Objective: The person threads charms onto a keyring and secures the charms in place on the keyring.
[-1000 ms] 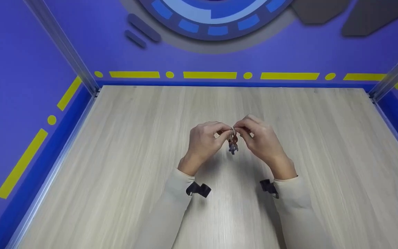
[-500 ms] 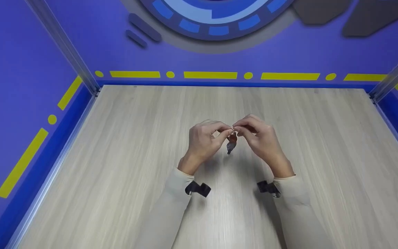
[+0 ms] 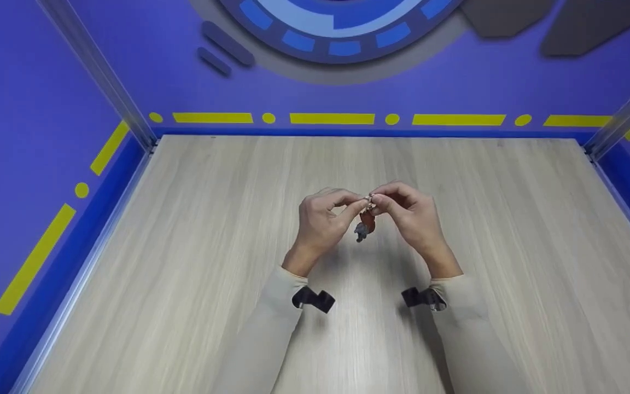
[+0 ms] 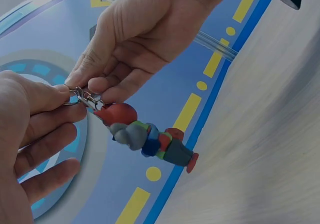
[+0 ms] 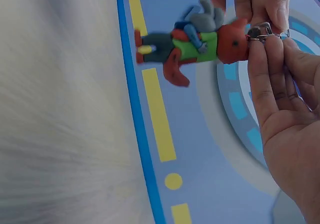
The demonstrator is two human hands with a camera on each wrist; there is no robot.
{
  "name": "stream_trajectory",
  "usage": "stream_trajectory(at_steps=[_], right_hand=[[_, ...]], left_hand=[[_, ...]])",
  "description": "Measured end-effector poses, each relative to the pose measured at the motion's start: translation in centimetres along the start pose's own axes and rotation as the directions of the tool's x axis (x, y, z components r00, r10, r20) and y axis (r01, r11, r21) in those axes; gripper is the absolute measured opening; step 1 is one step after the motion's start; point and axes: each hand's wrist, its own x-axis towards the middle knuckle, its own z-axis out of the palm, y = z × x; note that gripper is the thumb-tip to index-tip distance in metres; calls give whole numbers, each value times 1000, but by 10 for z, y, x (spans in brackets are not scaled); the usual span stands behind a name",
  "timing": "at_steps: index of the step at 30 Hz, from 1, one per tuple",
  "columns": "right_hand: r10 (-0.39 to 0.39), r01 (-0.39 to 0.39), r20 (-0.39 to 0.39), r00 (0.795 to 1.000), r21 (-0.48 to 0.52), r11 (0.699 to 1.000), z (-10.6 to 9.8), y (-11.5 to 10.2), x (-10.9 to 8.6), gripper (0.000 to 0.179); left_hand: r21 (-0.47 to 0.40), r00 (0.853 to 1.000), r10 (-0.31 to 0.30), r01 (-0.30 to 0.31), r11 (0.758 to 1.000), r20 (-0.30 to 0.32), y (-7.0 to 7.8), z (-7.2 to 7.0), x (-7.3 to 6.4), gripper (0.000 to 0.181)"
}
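Note:
A keychain with a small figurine hangs between both hands above the wooden table (image 3: 205,262). The figurine (image 5: 195,45) is a red, pointy-eared animal with a green top, dark trousers and a small grey figure clinging to it. At its head sit a metal clasp (image 4: 89,100) and a split ring, partly covered by fingers. My left hand (image 3: 321,219) pinches the metal part between thumb and index finger. Opposite it, my right hand (image 3: 410,216) pinches the ring end, its fingertips nearly touching the left ones. The figurine dangles below the fingers, apart from the table.
Blue panels (image 3: 337,98) with yellow dashes and dots stand at the back and on both sides of the table. Metal posts (image 3: 101,76) mark the corners. Black straps (image 3: 314,299) sit on both wrists.
The figurine has turned and its lower end has swung left. More of the metal hardware shows between the fingertips. My right hand has shifted very slightly left; my left hand is nearly still.

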Motion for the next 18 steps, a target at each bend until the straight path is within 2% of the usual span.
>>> stream_trajectory(at_steps=[2,5,7,9,11,13,16,18], right_hand=[[-28,29,14,1000,-26,999,-1,-1,0,5],[-127,133,47,991,-152,979,-4,-3,1,4],[-211,224,80,974,-270,936,-4,-4,1,5],[-289,313,118,950,-380,870,-5,-6,2,7],[-346,379,157,925,-453,807,-4,-8,3,9],[-381,422,188,905,-497,758,-3,-10,3,10],[-398,450,217,891,-524,723,-2,-12,3,11],[-395,450,222,892,-527,720,-2,-12,2,11]], left_hand=[[2,1000,-4,4,1000,15,-1,0,0,8],[53,999,2,-4,999,45,0,0,-1,7],[105,998,11,-18,994,66,0,0,0,7],[151,996,15,-27,988,85,1,-1,0,8],[184,995,13,-31,982,100,1,-1,0,9],[205,993,8,-32,978,115,2,-2,0,8],[221,991,4,-33,975,130,3,-2,0,6],[222,991,8,-37,974,130,3,-2,0,5]])
